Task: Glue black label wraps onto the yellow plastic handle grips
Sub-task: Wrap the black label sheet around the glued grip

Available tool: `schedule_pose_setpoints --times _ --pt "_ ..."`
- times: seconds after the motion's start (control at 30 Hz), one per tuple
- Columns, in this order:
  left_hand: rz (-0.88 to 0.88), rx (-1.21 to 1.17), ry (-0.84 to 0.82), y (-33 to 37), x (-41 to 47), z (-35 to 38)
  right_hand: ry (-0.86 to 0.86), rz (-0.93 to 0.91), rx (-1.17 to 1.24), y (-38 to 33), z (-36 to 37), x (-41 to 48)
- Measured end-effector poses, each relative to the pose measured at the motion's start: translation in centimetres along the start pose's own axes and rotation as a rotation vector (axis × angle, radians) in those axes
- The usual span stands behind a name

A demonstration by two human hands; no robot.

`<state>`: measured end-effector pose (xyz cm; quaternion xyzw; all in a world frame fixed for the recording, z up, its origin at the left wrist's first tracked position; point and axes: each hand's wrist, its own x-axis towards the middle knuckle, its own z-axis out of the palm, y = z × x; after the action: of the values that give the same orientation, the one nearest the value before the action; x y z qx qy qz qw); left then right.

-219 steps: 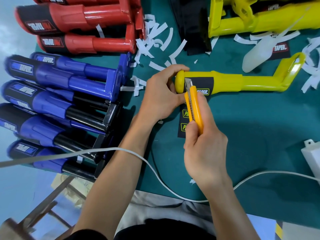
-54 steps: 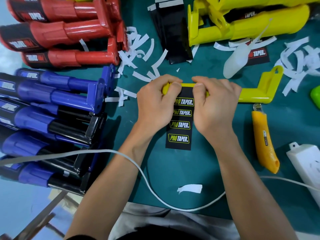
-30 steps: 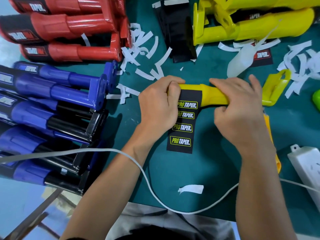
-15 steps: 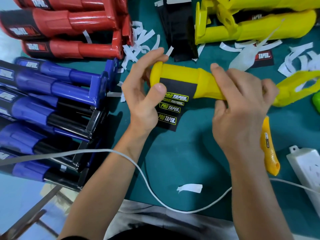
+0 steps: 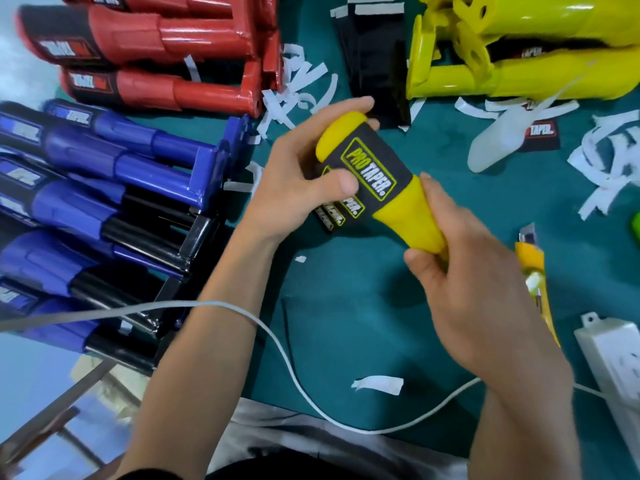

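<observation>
grip [image 5: 410,220] now tilted off mat [image 5: 346,317], left hand [image 5: 294,188], right hand [image 5: 481,292] fingers [image 5: 437,199] wrapped around it

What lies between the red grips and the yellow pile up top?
A stack of black label wraps and loose white paper strips, seen in the head view.

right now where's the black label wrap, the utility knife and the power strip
black label wrap [image 5: 369,174], head view, on the printed logo face
utility knife [image 5: 529,258], head view, on its yellow body
power strip [image 5: 620,356], head view, on its white top face
</observation>
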<state>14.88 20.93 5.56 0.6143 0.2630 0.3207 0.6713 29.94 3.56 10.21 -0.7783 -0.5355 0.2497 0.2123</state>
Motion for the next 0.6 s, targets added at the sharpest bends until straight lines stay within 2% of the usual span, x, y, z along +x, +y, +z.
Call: schedule_pose_setpoints --times 0.07,0.2,0.4,0.6 --pt "-0.091 -0.057 -0.069 -0.2 0.2 -0.3 -0.074 0.012 0.113 1.0 -0.5 0.2" --pt "-0.159 -0.180 -0.067 -0.8 0.4 -0.7 -0.165 -0.021 0.270 1.4 -0.7 0.7" --pt "-0.244 -0.185 -0.092 -1.4 0.6 -1.6 -0.261 0.012 0.546 2.7 -1.1 1.2" --pt "-0.240 -0.097 0.033 -1.7 0.7 -2.2 -0.246 0.027 0.626 4.1 -1.3 1.6"
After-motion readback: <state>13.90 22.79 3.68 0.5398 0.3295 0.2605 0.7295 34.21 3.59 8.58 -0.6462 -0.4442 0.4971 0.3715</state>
